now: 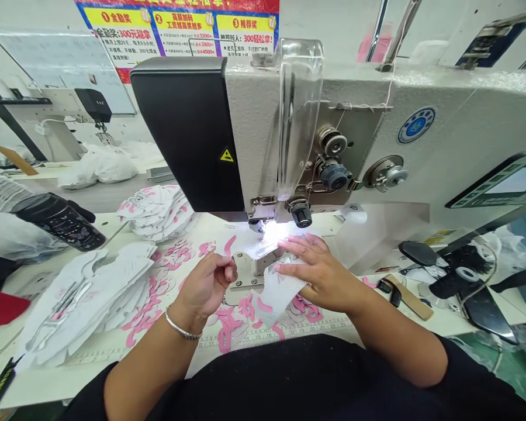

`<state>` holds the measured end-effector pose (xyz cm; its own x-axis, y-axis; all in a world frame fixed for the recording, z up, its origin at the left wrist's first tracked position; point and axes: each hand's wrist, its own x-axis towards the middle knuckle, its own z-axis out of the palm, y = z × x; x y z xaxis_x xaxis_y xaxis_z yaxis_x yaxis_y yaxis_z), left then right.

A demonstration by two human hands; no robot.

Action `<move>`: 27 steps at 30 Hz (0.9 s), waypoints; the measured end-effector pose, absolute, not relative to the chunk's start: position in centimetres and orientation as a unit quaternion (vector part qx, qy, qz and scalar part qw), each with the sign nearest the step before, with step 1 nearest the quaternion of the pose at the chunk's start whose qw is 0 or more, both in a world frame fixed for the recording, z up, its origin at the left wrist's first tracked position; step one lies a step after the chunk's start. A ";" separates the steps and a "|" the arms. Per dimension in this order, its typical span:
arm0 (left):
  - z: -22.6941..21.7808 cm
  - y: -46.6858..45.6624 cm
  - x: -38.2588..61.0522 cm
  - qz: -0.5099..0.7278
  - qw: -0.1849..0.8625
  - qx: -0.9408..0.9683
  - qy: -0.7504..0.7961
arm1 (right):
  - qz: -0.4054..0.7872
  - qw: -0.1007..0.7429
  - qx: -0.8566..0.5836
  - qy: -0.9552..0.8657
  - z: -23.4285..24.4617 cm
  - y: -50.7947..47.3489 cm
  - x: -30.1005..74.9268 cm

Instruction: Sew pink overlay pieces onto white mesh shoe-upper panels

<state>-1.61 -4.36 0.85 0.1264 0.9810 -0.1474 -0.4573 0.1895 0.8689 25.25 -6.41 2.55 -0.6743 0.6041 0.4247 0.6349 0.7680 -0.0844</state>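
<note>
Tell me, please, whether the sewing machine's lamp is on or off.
On: a bright white glow falls on the fabric beneath the sewing machine head, near the right hand.

Across the pale surface (30, 390): strewn with pink scraps (225, 337) around the middle, stacked at left with white pieces (87, 304), set at right with a tan strip (409, 298).

The single head-worn view looks forward and down from close in front of the sewing machine (254, 134).

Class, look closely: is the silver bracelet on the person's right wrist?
No, the silver bracelet circles the wrist of the left hand.
</note>
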 end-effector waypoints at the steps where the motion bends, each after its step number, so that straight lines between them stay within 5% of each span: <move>1: 0.7 -4.5 -1.7 0.532 0.673 0.342 0.383 | -0.024 0.220 -0.336 -0.915 2.7 -6.5 25.3; 10: 0.7 -4.9 -1.2 0.520 0.670 0.368 0.381 | 0.061 0.236 -0.329 -0.913 2.8 -6.6 26.3; 27: 0.4 -5.5 -0.5 0.468 0.684 0.408 0.382 | -0.079 0.386 -0.395 -0.830 1.1 -4.2 22.6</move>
